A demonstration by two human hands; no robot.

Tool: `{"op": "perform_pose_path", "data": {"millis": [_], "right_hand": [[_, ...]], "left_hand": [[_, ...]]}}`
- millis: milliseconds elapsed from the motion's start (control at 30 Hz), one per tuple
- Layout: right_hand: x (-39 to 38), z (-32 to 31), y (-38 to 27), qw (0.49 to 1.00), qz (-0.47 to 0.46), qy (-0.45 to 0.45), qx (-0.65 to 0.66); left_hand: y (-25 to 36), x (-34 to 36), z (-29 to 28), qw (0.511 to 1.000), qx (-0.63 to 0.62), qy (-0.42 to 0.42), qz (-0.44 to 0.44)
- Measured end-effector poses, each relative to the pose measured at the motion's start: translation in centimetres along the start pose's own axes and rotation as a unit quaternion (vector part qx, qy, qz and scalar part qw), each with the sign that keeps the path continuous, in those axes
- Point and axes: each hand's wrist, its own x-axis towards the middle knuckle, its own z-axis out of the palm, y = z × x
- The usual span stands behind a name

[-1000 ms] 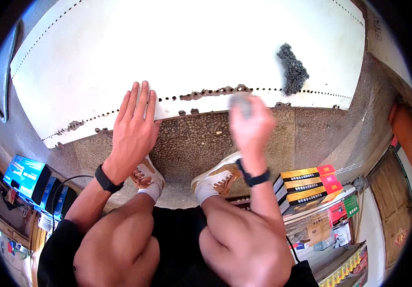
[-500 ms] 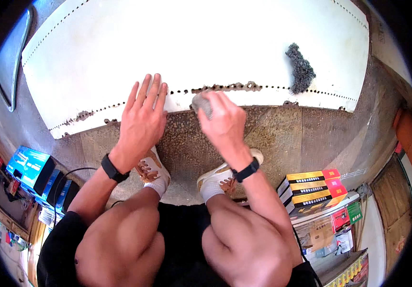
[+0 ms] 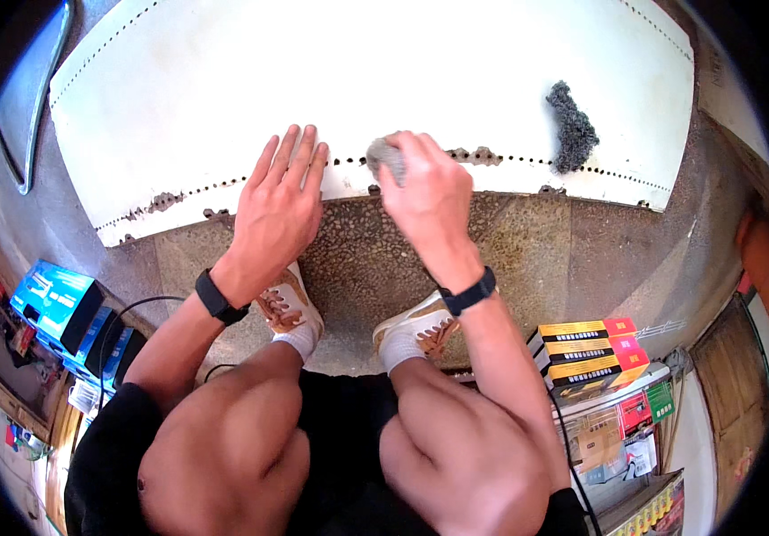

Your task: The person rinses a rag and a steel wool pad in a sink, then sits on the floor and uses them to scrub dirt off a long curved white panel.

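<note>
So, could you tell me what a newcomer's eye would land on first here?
First, the big white panel lying on the speckled floor, its near edge lined with small holes. On that edge the left hand lies flat, while the right hand grips a grey scrubbing pad. A darker steel-wool wad lies on the panel further right.

White panel [image 3: 384, 80] lies flat on the speckled floor, its near edge lined with small holes and crusted with dark rust patches. Grey scrub pad [image 3: 384, 156] (balled up, mostly hidden by fingers) sits pressed on that holed edge, near the middle of the panel.
</note>
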Motion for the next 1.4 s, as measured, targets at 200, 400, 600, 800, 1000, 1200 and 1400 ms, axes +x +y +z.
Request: {"op": "perform_pose_path", "data": {"millis": [200, 400, 600, 800, 1000, 1200, 1400], "right_hand": [[0.3, -7.0, 8.0, 0.981, 0.140, 0.121, -0.063], [0.6, 1.2, -2.5, 0.994, 0.043, -0.071, 0.071], [1.1, -0.7, -3.1, 0.938, 0.021, -0.072, 0.339], [2.6, -4.0, -4.4, 0.927, -0.028, -0.072, 0.366], [5.1, -11.1, 11.1, 0.938, 0.064, 0.248, -0.235], [2.5, -10.4, 15.3, 0.975, -0.006, 0.169, -0.144], [-0.4, -3.9, 1.2, 0.981, -0.179, 0.031, 0.066]], "left_hand": [[-0.3, -0.1, 0.6, 1.000, -0.008, 0.015, 0.004], [0.0, 0.2, 0.5, 1.000, 0.004, 0.004, -0.012], [-1.5, 0.6, -1.9, 0.971, -0.223, 0.089, -0.009], [-1.2, -0.2, -3.8, 0.798, -0.549, 0.194, -0.155], [-18.7, -2.6, -8.4, 0.826, -0.420, 0.335, -0.174], [-24.0, -4.2, -5.5, 0.883, -0.278, 0.322, -0.195], [-20.8, -3.0, -6.0, 0.915, -0.119, 0.327, -0.205]]}}
